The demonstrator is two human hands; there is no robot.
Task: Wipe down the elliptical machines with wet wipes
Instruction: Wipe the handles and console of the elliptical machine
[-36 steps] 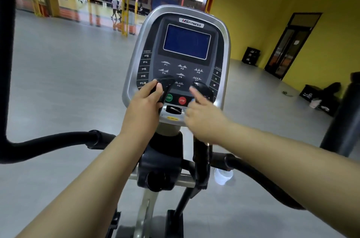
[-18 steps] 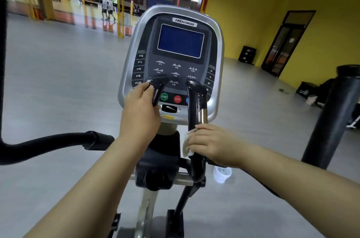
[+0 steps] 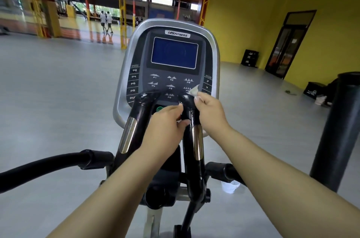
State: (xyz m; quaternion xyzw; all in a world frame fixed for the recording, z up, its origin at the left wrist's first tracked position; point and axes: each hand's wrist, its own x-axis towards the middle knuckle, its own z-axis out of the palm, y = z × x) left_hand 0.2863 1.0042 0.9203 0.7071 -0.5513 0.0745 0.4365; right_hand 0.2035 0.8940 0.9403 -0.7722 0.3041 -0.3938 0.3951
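Machine: sitting dead centre, an MS Fitness elliptical console with a blue screen, program buttons P1 to P8 showing under it.
Right pulse grip: standing upright in front of the console, black right pulse handle with a chrome sensor strip partway down.
Left pulse grip: leaning beside it, left pulse handle, nothing touching it.
Right hand: wrapping around the top of the right pulse handle from its right side, right hand clamped on a wet wipe, a white corner of it poking up above the fingers.
Left hand: pressing against the same handle from the left, left hand with fingers curled onto the grip, thumb reaching up near the top.
Wipe location: bunched between the right hand and the handle's rounded top, mostly hidden.
Side bars: curving out low on both sides, left moving arm and a stub of the right one.
Floor: lying just past the right stub, a small white tub-ish thing, too blurry to call.
Far right: standing tall, a black padded post.
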